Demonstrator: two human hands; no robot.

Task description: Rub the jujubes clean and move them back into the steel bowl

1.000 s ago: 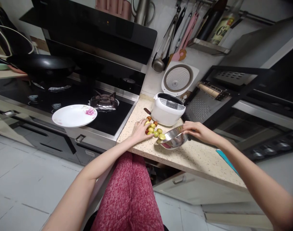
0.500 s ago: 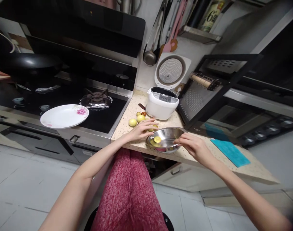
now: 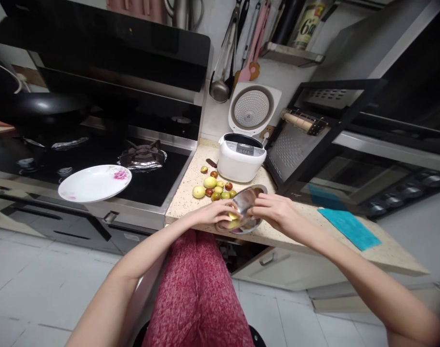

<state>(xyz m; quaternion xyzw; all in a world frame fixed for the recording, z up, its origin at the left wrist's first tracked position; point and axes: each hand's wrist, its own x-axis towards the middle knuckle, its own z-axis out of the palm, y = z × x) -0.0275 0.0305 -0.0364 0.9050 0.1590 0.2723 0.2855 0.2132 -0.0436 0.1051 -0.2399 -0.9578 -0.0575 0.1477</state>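
Your left hand (image 3: 220, 212) has moved into the tilted bowl (image 3: 247, 196); your right hand (image 3: 276, 209) is pinching its rim near the surface (image 3: 184, 207)'s front edge. Loose fruits (image 3: 210, 182) sit nearer the left edge. Can't tell if your left's gripping the yellow fruit (image 3: 233, 216) inside.

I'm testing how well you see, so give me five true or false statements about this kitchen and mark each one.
1. The right hand grips the metal bowl. True.
2. The rice cooker is shut. False: its lid stands open.
3. Several fruits lie on the counter beside the metal bowl. True.
4. The left hand rests on the floral plate. False: it is at the metal bowl.
5. The teal cloth lies to the right of the metal bowl. True.
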